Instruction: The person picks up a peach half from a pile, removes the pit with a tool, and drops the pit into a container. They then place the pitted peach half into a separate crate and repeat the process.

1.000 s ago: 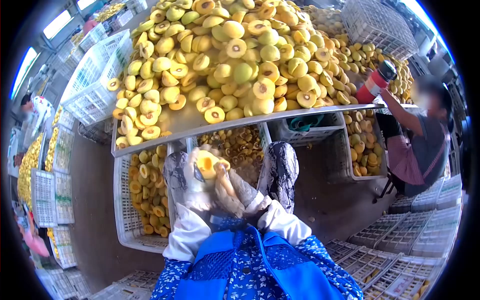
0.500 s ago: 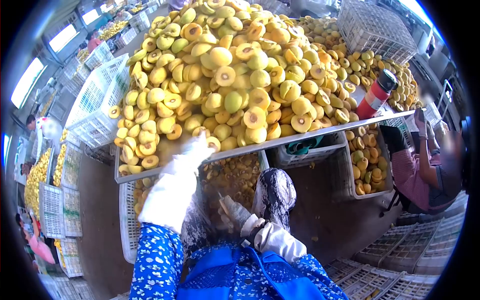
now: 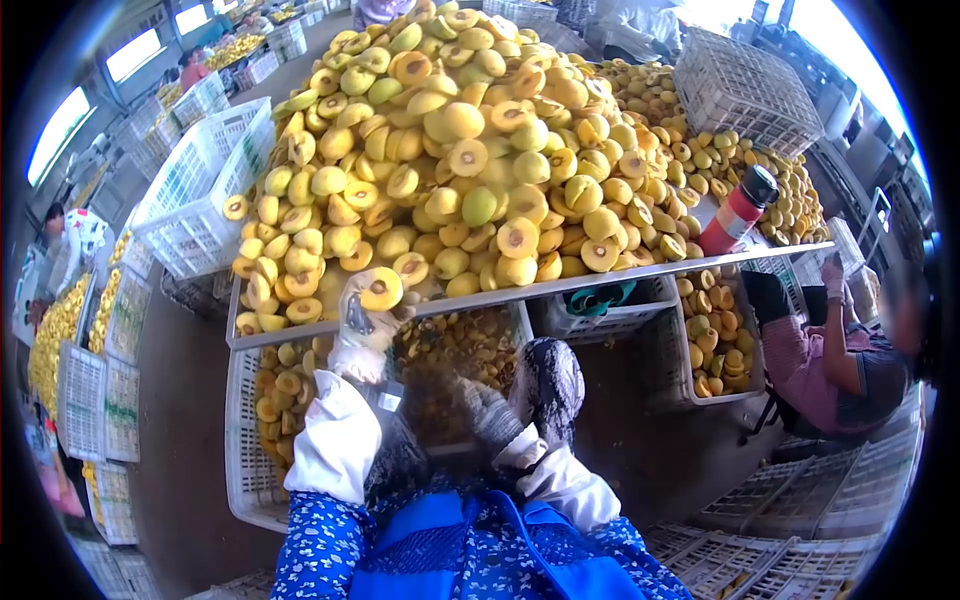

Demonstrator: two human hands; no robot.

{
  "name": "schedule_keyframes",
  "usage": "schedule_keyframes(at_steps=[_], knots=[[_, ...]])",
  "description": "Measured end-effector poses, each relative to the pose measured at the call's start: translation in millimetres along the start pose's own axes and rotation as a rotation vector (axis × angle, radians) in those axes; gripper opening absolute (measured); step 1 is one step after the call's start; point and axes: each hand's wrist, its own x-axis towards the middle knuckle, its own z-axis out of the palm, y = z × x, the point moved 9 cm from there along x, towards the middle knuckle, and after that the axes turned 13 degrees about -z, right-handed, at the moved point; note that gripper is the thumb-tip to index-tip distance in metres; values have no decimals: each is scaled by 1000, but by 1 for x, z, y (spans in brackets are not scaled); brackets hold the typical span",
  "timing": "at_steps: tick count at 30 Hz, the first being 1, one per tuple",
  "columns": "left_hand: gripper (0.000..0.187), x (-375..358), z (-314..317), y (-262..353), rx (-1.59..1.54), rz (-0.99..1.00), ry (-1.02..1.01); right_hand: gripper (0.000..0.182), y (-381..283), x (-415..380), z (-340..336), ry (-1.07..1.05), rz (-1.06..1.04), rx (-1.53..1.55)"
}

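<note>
My left hand (image 3: 364, 325), in a pale glove, holds a halved yellow fruit (image 3: 381, 289) with its cut face and brown centre showing, at the metal edge of the table (image 3: 520, 291). Behind it rises a large heap of halved yellow fruit (image 3: 478, 205). My right hand (image 3: 490, 410), in a grey glove, is lower, over the crate of brown scraps (image 3: 465, 345) between my knees; its fingers are curled, and a thin tool may be in them, but blur hides it.
A white crate (image 3: 190, 215) stands left of the heap, and a crate of fruit halves (image 3: 718, 350) below the table at right. A red bottle (image 3: 738, 210) leans on the tabletop. An upturned crate (image 3: 748, 92) lies behind. A person (image 3: 840, 360) sits at the right.
My left hand has drawn back from the heap towards me and now has a fruit half in it. My right hand has shifted slightly right and up.
</note>
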Motion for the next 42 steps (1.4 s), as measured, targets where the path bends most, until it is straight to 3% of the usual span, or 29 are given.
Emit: schedule_keyframes(at_steps=[3,4,7,11,14,17,20,27,30,33,35,36,37,38,40,42], knots=[[50,-10,-18,-25,-142,-88,-113,20,-30,10,18,-242,-182,-364],[53,-19,-22,-29,-61,-34,-82,20,-41,13,25,-316,-259,-654],[44,-45,-16,-34,260,189,-15,20,-82,11,60,-451,-620,-1085],[41,-53,-18,-45,346,285,69,23,-73,24,63,-437,-353,-1215],[42,-57,-20,-51,369,278,88,23,-52,29,63,-515,-349,-1338],[41,-60,-28,-57,359,294,175,23,-46,25,65,-532,-342,-1347],[40,-68,-27,-55,491,466,251,31,-25,28,51,-501,-315,-1262],[39,-75,-38,-65,513,518,356,38,-21,22,46,-528,-258,-1206],[41,-72,-42,-74,469,355,346,34,-31,15,51,-595,-237,-1202],[37,-73,-24,-77,541,164,309,29,-58,0,59,-638,-419,-741],[33,-58,-10,-94,675,15,62,25,-58,-11,50,-835,-649,-835],[31,-57,-6,-96,732,-44,-42,26,-47,-9,48,-958,-413,-745],[30,-54,-7,-97,763,-128,-35,31,-33,-4,32,-789,54,-496],[29,-52,-4,-102,790,-211,-26,37,-22,-6,27,-671,249,-303],[25,-59,-6,-90,605,-59,193,48,3,-21,27,-381,472,95],[22,-73,-16,-82,399,343,364,53,8,-44,50,-42,696,451]])
